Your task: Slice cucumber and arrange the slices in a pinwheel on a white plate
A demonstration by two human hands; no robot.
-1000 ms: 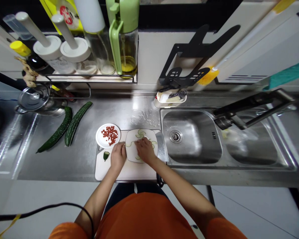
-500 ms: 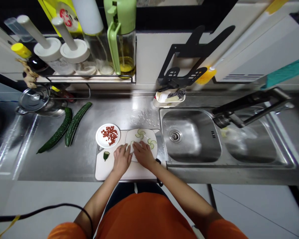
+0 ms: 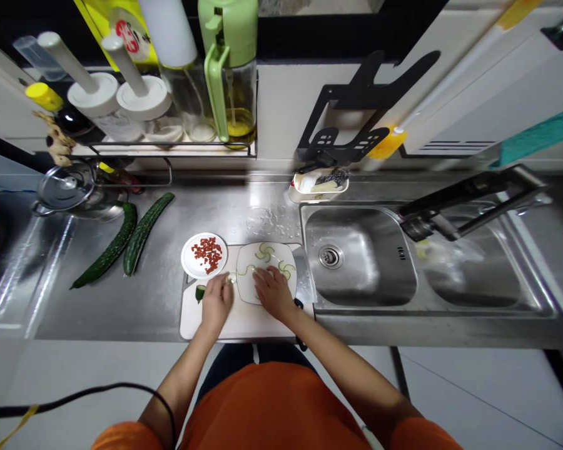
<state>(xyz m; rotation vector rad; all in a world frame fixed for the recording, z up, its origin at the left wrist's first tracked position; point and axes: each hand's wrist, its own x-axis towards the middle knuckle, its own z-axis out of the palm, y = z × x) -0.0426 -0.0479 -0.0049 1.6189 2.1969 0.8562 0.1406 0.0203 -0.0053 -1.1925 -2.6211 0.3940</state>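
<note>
On the cutting board (image 3: 263, 325), a white square plate (image 3: 244, 294) bears thin cucumber slices (image 3: 264, 252) set in curved, pinwheel-like groups. My right hand (image 3: 276, 294) rests over the plate, fingers stretched out, fingertips touching down beside a partial group of slices. Off the plate's left edge, my left hand (image 3: 217, 303) has its fingers pinched together at a small pale cucumber slice (image 3: 231, 277). A dark green cucumber end (image 3: 200, 292) lies just left of that hand. Above it, a round white plate (image 3: 186, 257) holds chopped red bits (image 3: 208, 253).
Two whole cucumbers (image 3: 143, 234) lie on the steel counter (image 3: 94, 306) at left, near a lidded pot (image 3: 65, 185). A knife handle (image 3: 300, 340) sticks out by the board's right edge. The double sink (image 3: 361, 256) is at right. Bottles and jars stand on a rack (image 3: 169, 149).
My left hand has moved left and slightly down, off the square plate to the board. My right hand has shifted slightly right, uncovering more slices.
</note>
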